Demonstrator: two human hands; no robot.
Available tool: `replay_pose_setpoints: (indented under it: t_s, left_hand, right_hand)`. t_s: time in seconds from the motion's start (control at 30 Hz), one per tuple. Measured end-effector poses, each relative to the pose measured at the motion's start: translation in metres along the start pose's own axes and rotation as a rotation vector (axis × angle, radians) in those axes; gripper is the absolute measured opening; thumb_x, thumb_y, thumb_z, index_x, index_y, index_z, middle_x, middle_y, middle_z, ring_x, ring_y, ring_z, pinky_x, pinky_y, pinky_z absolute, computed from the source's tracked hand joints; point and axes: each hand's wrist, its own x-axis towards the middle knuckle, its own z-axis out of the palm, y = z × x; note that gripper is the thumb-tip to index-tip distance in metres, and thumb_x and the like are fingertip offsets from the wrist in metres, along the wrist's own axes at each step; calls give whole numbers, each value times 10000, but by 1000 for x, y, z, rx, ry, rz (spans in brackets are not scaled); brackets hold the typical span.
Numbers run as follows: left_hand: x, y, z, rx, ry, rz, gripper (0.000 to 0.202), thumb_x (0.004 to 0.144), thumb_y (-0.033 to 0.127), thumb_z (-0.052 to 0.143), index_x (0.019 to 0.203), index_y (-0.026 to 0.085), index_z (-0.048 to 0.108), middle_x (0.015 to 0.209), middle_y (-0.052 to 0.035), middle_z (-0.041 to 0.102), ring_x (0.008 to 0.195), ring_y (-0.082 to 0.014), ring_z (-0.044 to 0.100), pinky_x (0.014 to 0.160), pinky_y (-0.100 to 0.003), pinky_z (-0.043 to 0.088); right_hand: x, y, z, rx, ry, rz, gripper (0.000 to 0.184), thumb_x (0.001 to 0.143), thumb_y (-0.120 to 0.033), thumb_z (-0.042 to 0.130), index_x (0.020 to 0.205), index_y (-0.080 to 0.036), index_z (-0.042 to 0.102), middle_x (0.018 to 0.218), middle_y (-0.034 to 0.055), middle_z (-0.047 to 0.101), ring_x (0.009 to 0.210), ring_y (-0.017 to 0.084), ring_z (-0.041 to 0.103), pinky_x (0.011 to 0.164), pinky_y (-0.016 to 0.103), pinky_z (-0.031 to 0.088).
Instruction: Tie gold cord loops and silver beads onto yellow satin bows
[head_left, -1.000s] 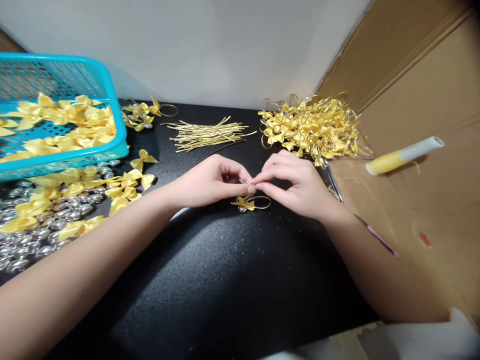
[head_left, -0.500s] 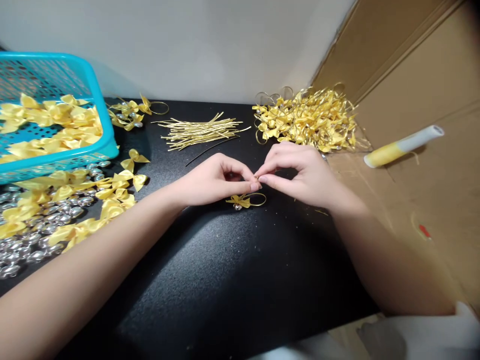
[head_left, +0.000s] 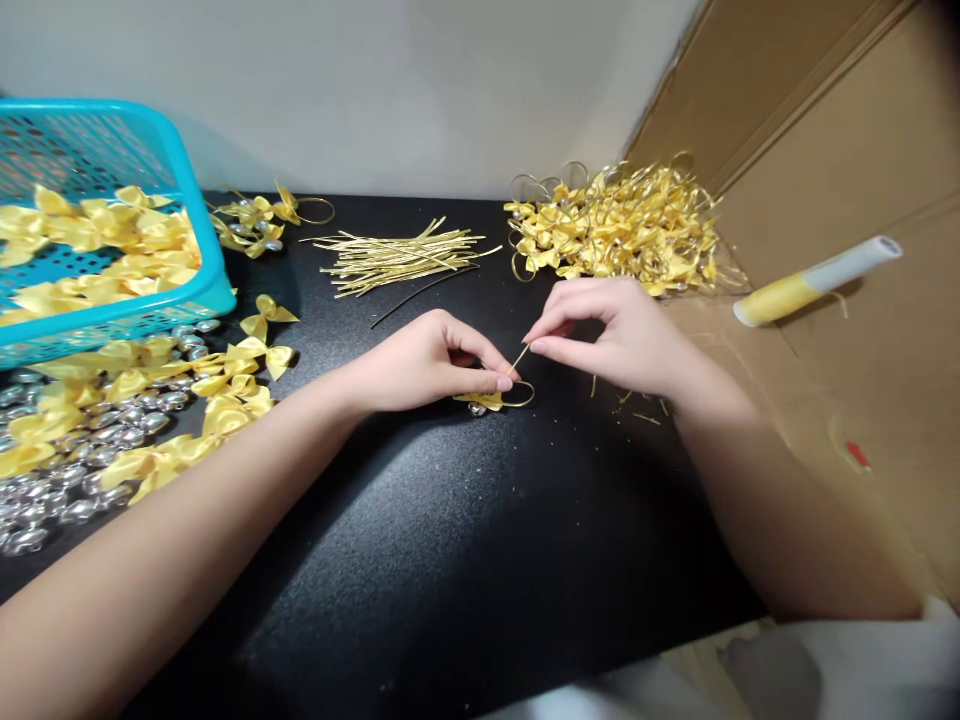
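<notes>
A thin gold twist tie [head_left: 520, 357] stretches slantwise between my two hands over the black table. The thumb and forefinger of my left hand [head_left: 427, 365] are pinched at its lower end. My right hand [head_left: 600, 335] pinches the upper end, a little up and to the right. Just beneath my left fingertips lies a yellow ribbon bow [head_left: 487, 402] with a gold loop and a small shiny silver piece; my fingers partly cover it. Whether the left fingers touch this bow, I cannot tell.
A blue basket [head_left: 214, 250] of yellow bows stands left, with loose bows [head_left: 244, 385] and silver bead-like pieces [head_left: 131, 425] before it. Straight gold ties [head_left: 405, 258] lie at the back, beside a heap of looped bows [head_left: 622, 230]. Cardboard [head_left: 840, 200] and a tube [head_left: 817, 280] are right.
My right hand has drawn away up and right from my left fingertips, so a length of gold tie now shows between them. My left hand stays nearly in place, slightly lower over the bow.
</notes>
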Motion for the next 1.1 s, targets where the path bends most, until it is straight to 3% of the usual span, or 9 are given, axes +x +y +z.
replay_pose_setpoints:
  t_s: [0.3,0.43,0.53,0.67,0.8,1.1]
  left_hand:
    - [-2,2,2,157,-93,67,208,836,339,674,868,166,784,859,-48,759,768,-162,679,712,-255,515]
    - [-1,4,-6,191,26,143,252,873,333,608,822,146,770,819,-46,704,718,-134,624,670,-247,479]
    - [1,2,-7,209,128,184,210,823,297,664,951,158,754,884,-45,692,762,-139,611,673,-254,465]
    - [6,-2,2,25,59,121,305,806,260,692,1087,149,650,984,-57,724,794,-139,640,699,-270,477]
    - [10,-2,11,-169,23,106,381,772,192,727,1090,155,522,908,-48,746,821,-149,682,748,-282,491]
    - [7,-5,8,-203,22,88,331,760,147,717,1016,163,509,777,-9,730,777,-140,698,811,-305,515]
  right_hand:
    - [0,9,-5,-26,38,32,89,807,-211,676,740,-190,731,733,19,676,704,140,599,691,306,462]
    - [-1,7,-5,-30,33,32,88,808,-227,678,741,-201,729,735,13,681,699,139,598,689,306,459]
    - [-1,7,-3,-21,27,42,95,809,-239,677,740,-202,730,727,13,676,694,139,590,686,307,454]
    - [0,7,-1,-3,39,27,90,805,-229,680,740,-204,737,719,5,676,679,132,577,674,303,437]
    - [1,3,2,36,98,33,82,797,-223,689,735,-207,740,732,2,682,674,130,569,659,300,428]
    - [1,0,0,59,103,28,59,793,-220,704,745,-213,739,722,-5,675,677,131,571,658,299,431]
